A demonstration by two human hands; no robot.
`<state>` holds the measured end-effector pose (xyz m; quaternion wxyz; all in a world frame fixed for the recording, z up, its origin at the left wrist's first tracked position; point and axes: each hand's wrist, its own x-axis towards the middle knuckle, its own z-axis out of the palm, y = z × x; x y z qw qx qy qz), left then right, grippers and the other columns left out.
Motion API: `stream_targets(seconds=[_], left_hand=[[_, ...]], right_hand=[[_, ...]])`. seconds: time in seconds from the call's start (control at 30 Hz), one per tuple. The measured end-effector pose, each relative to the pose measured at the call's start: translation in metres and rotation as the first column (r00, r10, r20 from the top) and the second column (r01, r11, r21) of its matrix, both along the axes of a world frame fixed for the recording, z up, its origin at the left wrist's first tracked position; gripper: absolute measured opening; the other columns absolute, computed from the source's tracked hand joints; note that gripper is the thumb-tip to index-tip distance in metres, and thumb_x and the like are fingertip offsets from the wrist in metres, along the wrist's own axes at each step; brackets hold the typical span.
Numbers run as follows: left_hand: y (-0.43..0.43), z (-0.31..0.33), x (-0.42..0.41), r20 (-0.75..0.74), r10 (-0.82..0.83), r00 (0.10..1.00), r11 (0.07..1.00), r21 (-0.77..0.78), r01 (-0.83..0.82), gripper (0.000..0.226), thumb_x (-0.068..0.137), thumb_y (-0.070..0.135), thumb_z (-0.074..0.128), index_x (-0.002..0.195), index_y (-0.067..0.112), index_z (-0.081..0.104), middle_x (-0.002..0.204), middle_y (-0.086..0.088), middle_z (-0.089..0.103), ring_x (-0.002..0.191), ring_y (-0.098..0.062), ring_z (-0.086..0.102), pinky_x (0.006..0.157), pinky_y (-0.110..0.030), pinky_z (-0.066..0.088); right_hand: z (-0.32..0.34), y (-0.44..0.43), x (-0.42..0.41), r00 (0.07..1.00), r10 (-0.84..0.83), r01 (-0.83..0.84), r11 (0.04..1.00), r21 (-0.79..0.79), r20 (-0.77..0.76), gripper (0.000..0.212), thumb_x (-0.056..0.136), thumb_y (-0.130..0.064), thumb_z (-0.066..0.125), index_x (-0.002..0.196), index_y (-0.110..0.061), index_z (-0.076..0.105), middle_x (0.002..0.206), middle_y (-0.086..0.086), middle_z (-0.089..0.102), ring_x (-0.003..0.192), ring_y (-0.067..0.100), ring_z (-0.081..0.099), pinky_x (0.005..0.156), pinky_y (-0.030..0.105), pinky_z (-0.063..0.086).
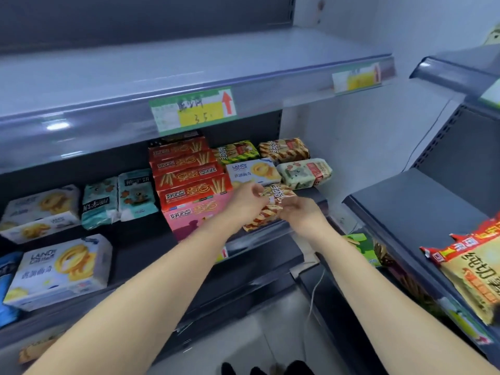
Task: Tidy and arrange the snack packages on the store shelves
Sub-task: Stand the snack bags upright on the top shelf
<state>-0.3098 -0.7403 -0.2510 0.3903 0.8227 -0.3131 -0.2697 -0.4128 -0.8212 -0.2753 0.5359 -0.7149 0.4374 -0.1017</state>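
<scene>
Both my hands hold a brown-and-white striped snack packet (270,209) at the front edge of the middle shelf (259,239). My left hand (247,201) grips its left side and my right hand (300,212) grips its right side. Just behind it lie a white cookie pack (254,170), a pale green pack (304,173), a green striped packet (235,152) and another brown striped packet (284,150). To the left stands a stack of red boxes (189,171) on a pink box (189,215).
Teal packs (119,198) and white cookie packs (40,212) fill the shelf's left part. A large cookie pack (65,269) sits on the lower shelf. The top shelf (189,63) carries price tags (193,109). A yellow bag (470,269) lies on the right-hand rack.
</scene>
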Motion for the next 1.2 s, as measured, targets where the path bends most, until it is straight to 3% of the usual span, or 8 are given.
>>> stream_targets(seconds=[0.17, 0.3, 0.5, 0.73, 0.87, 1.0, 1.13, 1.2], left_hand=[[-0.042, -0.029, 0.018, 0.09, -0.005, 0.996, 0.976, 0.219, -0.015, 0.046, 0.093, 0.02, 0.055, 0.135, 0.007, 0.043, 0.138, -0.011, 0.048, 0.121, -0.023, 0.049, 0.092, -0.025, 0.038], [-0.058, -0.037, 0.028, 0.125, -0.062, 0.99, 0.935, 0.356, 0.014, 0.043, 0.095, 0.022, 0.052, 0.134, 0.005, 0.042, 0.133, -0.012, 0.052, 0.117, -0.026, 0.052, 0.091, -0.029, 0.042], [-0.07, -0.043, 0.038, 0.095, -0.035, 0.995, 0.903, 0.429, -0.009, 0.043, 0.096, 0.022, 0.049, 0.133, 0.002, 0.043, 0.12, -0.011, 0.054, 0.104, -0.024, 0.056, 0.087, -0.033, 0.048], [-0.068, -0.032, 0.032, 0.157, -0.039, 0.987, 0.92, 0.391, -0.026, 0.04, 0.094, 0.016, 0.05, 0.133, 0.005, 0.048, 0.137, -0.013, 0.038, 0.119, -0.026, 0.049, 0.095, -0.026, 0.04], [-0.058, -0.018, 0.021, 0.186, -0.019, 0.982, 0.955, 0.293, -0.037, 0.028, 0.091, 0.009, 0.053, 0.117, 0.005, 0.063, 0.124, -0.01, 0.057, 0.11, -0.024, 0.056, 0.087, -0.029, 0.045], [-0.044, 0.003, 0.003, 0.187, 0.02, 0.982, 0.985, 0.166, -0.051, 0.025, 0.088, 0.007, 0.058, 0.111, 0.008, 0.067, 0.116, -0.007, 0.065, 0.106, -0.022, 0.059, 0.087, -0.03, 0.047], [-0.026, 0.029, -0.02, 0.159, 0.069, 0.985, 0.996, 0.035, -0.076, 0.025, 0.089, 0.01, 0.06, 0.113, 0.011, 0.068, 0.116, -0.003, 0.064, 0.094, -0.017, 0.06, 0.08, -0.028, 0.049], [-0.015, 0.04, -0.031, 0.141, 0.097, 0.985, 0.995, -0.024, -0.094, 0.024, 0.088, 0.012, 0.062, 0.111, 0.012, 0.068, 0.114, -0.002, 0.065, 0.086, -0.014, 0.061, 0.076, -0.028, 0.052]], right_hand=[[-0.022, -0.039, 0.01, 0.998, -0.06, 0.067, 0.926, 0.372, -0.03, 0.019, 0.087, -0.007, 0.06, 0.105, -0.002, 0.063, 0.092, 0.009, 0.053, 0.085, 0.021, 0.048, 0.084, 0.032, 0.049], [-0.032, -0.052, 0.018, 0.989, -0.129, 0.144, 0.793, 0.593, -0.068, 0.03, 0.089, -0.011, 0.062, 0.117, -0.001, 0.056, 0.111, 0.013, 0.057, 0.103, 0.021, 0.056, 0.085, 0.027, 0.051], [-0.038, -0.057, 0.029, 0.978, -0.205, 0.161, 0.608, 0.778, -0.043, 0.035, 0.095, -0.006, 0.052, 0.128, 0.004, 0.048, 0.133, 0.025, 0.049, 0.123, 0.032, 0.05, 0.102, 0.037, 0.042], [-0.035, -0.054, 0.035, 0.964, -0.261, 0.194, 0.566, 0.801, -0.05, 0.023, 0.093, -0.004, 0.052, 0.116, 0.0, 0.051, 0.124, 0.023, 0.056, 0.116, 0.031, 0.055, 0.091, 0.036, 0.048], [-0.024, -0.048, 0.022, 0.961, -0.276, 0.192, 0.603, 0.775, -0.024, 0.019, 0.093, -0.004, 0.051, 0.112, -0.004, 0.051, 0.109, 0.017, 0.061, 0.106, 0.027, 0.059, 0.083, 0.034, 0.049], [-0.004, -0.04, 0.006, 0.937, -0.349, 0.249, 0.676, 0.694, 0.004, 0.011, 0.093, -0.006, 0.05, 0.104, -0.007, 0.053, 0.097, 0.012, 0.064, 0.086, 0.022, 0.063, 0.063, 0.031, 0.051], [0.021, -0.025, -0.014, 0.879, -0.462, 0.303, 0.737, 0.604, 0.123, 0.022, 0.09, -0.007, 0.055, 0.111, -0.01, 0.059, 0.105, 0.01, 0.067, 0.092, 0.025, 0.064, 0.08, 0.037, 0.055], [0.036, -0.013, -0.029, 0.853, -0.47, 0.298, 0.796, 0.528, 0.227, 0.019, 0.092, -0.009, 0.056, 0.109, -0.015, 0.058, 0.099, 0.005, 0.067, 0.088, 0.021, 0.064, 0.075, 0.035, 0.055]])
